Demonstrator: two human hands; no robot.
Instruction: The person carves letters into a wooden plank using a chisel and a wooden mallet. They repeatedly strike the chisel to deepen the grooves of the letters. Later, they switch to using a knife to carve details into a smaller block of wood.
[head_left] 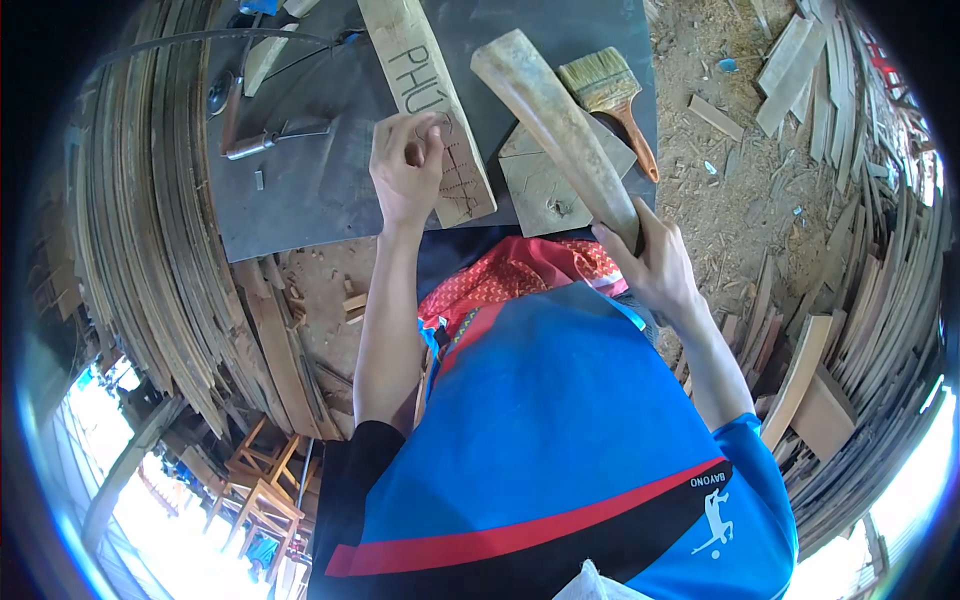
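My left hand [408,168] is over the near part of a pale wooden board [400,40] with carved dark letters and dotted pencil-like marks. Its fingers are curled into a pinch; whatever may be between them is too small or hidden to make out. My right hand [655,262] grips the near end of a thick, worn wooden bar [550,110], which slants away to the upper left. Beneath that bar lies a squarish wood block [530,190] with a knot. A wide paintbrush [603,85] with a brown handle rests beside the bar, partly over the block.
The dark tabletop [310,210] carries a metal tool with a bent rod [270,143] and a small metal piece [259,180] at left. Stacked planks [150,200] stand left; more wood strips [840,110] lie right. Wooden chairs [262,490] are at lower left.
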